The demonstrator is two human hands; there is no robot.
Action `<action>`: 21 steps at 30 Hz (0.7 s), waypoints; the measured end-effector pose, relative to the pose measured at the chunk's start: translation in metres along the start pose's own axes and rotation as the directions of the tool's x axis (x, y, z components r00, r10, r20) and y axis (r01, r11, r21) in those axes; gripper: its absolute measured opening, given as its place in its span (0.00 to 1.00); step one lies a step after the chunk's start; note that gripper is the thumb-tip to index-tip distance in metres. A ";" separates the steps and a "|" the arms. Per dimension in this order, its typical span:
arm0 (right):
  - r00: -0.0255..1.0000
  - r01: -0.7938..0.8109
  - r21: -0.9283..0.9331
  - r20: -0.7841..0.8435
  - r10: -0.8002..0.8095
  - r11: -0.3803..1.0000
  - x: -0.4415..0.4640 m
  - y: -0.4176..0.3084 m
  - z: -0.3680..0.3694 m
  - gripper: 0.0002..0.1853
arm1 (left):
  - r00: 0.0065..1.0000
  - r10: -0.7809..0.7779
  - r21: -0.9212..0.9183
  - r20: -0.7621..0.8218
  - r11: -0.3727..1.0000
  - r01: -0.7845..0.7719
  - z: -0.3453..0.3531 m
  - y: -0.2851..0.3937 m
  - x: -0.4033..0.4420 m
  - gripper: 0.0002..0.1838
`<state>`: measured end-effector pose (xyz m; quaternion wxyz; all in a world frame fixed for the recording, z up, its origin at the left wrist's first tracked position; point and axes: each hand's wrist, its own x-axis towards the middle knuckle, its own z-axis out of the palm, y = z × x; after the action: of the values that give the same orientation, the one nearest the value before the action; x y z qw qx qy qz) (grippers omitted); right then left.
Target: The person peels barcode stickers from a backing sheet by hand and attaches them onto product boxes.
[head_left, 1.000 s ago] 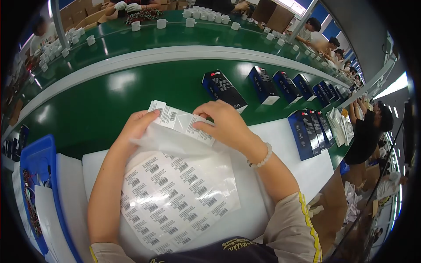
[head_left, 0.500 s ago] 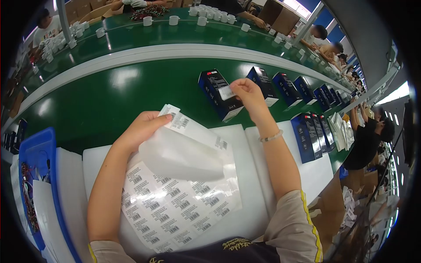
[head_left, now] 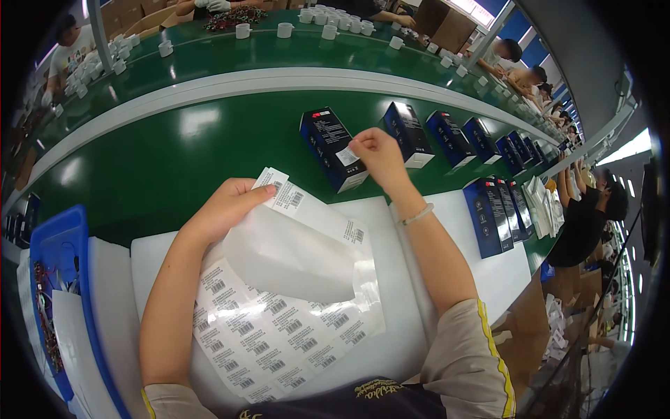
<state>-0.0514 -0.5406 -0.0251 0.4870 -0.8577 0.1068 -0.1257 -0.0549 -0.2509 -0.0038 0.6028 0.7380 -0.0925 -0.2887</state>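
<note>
My left hand [head_left: 230, 209] is closed on a label sheet [head_left: 296, 269], with the thumb on top; its peeled end bends up and over. More sheets of barcode labels [head_left: 269, 353] lie flat beneath it. My right hand [head_left: 380, 155] pinches the edge of a small white label [head_left: 347, 156] against the printed face of a dark blue and black box [head_left: 326, 133]. Whether the label is fully stuck down is hard to tell. Another such box [head_left: 408, 133] stands just behind my right hand.
Several more boxes [head_left: 450, 140] line the green belt [head_left: 230, 140] to the right. Three boxes [head_left: 492, 216] stand on the white work board [head_left: 447, 202]. A blue tray [head_left: 87, 293] is at the left. White cups [head_left: 285, 30] and co-workers are beyond the rail.
The row of boxes has shifted left, and my right hand has moved left along with the nearest box and its label. Across the rail, white cups have slid slightly right. My left hand stays put.
</note>
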 end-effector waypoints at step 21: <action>0.864 0.280 -0.548 -0.215 -0.456 0.788 -0.100 -0.047 -0.118 0.16 | 0.991 0.128 0.061 -0.026 0.990 -0.126 -0.002 -0.010 0.011 0.18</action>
<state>-0.1803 -0.5818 0.0627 0.1882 -0.9233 0.0452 -0.3317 -0.0474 -0.2522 -0.0167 0.5991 0.7524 -0.1389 -0.2358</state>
